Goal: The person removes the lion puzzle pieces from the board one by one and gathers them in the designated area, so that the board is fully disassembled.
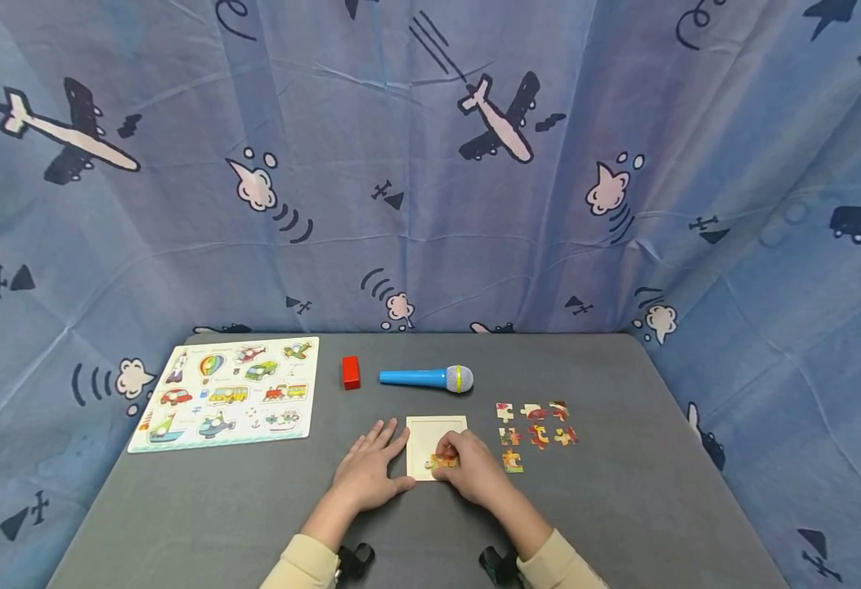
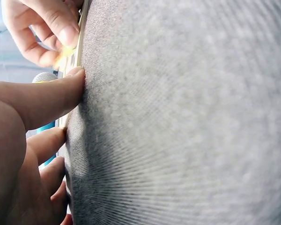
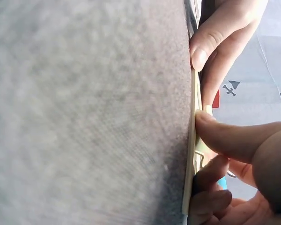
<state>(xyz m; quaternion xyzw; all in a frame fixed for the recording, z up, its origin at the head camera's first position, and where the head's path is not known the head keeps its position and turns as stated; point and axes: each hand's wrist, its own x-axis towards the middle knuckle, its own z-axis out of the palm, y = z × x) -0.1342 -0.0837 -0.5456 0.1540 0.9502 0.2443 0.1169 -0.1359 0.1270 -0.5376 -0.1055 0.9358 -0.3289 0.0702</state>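
Note:
A square wooden puzzle tray (image 1: pixel 417 433) lies on the grey table in front of the person. My left hand (image 1: pixel 371 468) rests beside it with its fingers spread; the thumb and index finger touch its left edge. Over the tray's lower right, my right hand (image 1: pixel 477 469) pinches a yellow and orange jigsaw piece (image 1: pixel 441 462) between thumb and fingers. In the left wrist view the piece (image 2: pixel 64 58) is blurred and looks tilted. The right hand covers part of the tray, so I cannot tell whether another piece lies under it.
Several loose jigsaw pieces (image 1: pixel 536 435) lie in rows right of the tray. Behind it are a blue toy microphone (image 1: pixel 419 378) and a red block (image 1: pixel 351 372). A picture board of vehicles (image 1: pixel 227 393) lies at the left. A patterned cloth (image 1: pixel 415 204) hangs behind the table.

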